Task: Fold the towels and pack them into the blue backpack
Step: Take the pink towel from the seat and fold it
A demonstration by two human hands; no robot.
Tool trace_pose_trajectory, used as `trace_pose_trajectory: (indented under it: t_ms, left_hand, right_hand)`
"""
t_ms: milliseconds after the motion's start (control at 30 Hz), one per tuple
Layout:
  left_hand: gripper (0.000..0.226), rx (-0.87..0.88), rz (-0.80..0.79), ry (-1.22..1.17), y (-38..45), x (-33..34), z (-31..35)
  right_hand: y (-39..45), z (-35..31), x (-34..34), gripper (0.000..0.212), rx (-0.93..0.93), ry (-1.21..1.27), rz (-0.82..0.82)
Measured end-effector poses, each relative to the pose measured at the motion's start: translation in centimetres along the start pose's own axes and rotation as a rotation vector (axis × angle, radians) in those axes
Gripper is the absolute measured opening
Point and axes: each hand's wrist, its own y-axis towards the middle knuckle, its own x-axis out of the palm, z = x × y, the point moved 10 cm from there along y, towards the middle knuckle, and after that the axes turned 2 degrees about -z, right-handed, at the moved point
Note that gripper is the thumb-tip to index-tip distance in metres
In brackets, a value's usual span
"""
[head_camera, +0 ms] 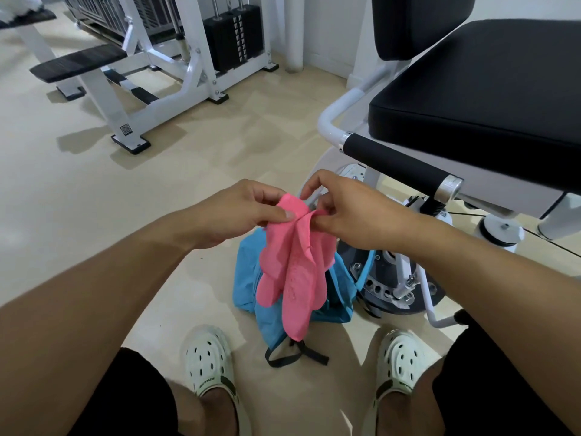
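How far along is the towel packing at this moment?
Early. Nothing looks done: the pink towel hangs bunched and unfolded, pinched at its top edge by the left hand and the right hand. That is the work in hand, apparently finding edges for a fold. The blue backpack lies slumped on the floor beneath it, contents not visible. Folding and packing remain; no other towel can be clearly identified.

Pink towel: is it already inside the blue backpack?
No, both the left hand and right hand pinch the pink towel by its top edge, hanging above the blue backpack on the floor.
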Motion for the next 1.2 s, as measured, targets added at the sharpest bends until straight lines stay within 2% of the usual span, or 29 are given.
trace_pose_trajectory:
  t_ms: [100, 200, 300, 433, 567, 667, 800, 933, 1067, 1200]
  left_hand:
    - [0.014, -0.010, -0.054, 0.010, -0.2, 0.8, 0.2]
    - [0.014, -0.020, -0.058, 0.011, -0.3, 0.9, 0.0]
    - [0.012, -0.072, 0.017, 0.010, -0.2, -0.1, -0.8]
    - [0.021, -0.172, 0.034, 0.090, -0.2, -0.7, -2.5]
    - [0.014, -0.082, 0.231, -0.065, 0.1, -2.6, -2.1]
    - [0.021, -0.054, 0.327, -0.180, 0.0, -3.1, -1.7]
    - [0.023, -0.045, 0.356, -0.218, -0.1, -3.2, -1.7]
    - [0.032, -0.058, 0.290, -0.239, 0.1, -2.3, -1.8]
    - [0.034, -0.062, 0.239, -0.269, 0.2, -1.3, -1.7]
    - [0.018, -0.061, 0.270, -0.255, 0.3, -1.4, -1.8]
  right_hand:
    - [0.1, 0.1, 0.8, 0.034, 0.001, 0.031, -0.073]
    - [0.1, 0.1, 1.2, 0.018, 0.000, 0.016, -0.099]
    - [0.1, 0.5, 0.6, 0.004, 0.051, -0.001, -0.056]
    - [0.2, 1.7, -1.0, 0.007, 0.151, 0.031, 0.078]
    - [0.0, 2.4, -2.3, 0.005, 0.182, 0.062, 0.199]
    - [-0.1, 1.7, -2.7, 0.012, 0.140, 0.059, 0.236]
    - [-0.1, 0.5, -1.9, 0.012, 0.071, 0.100, 0.158]
    - [-0.1, -0.2, -0.5, 0.012, 0.034, 0.115, 0.033]
    - [-0.1, -0.4, -0.2, 0.011, 0.034, 0.183, 0.008]
    - [-0.3, -0.4, -0.4, 0.020, 0.056, 0.194, -0.005]
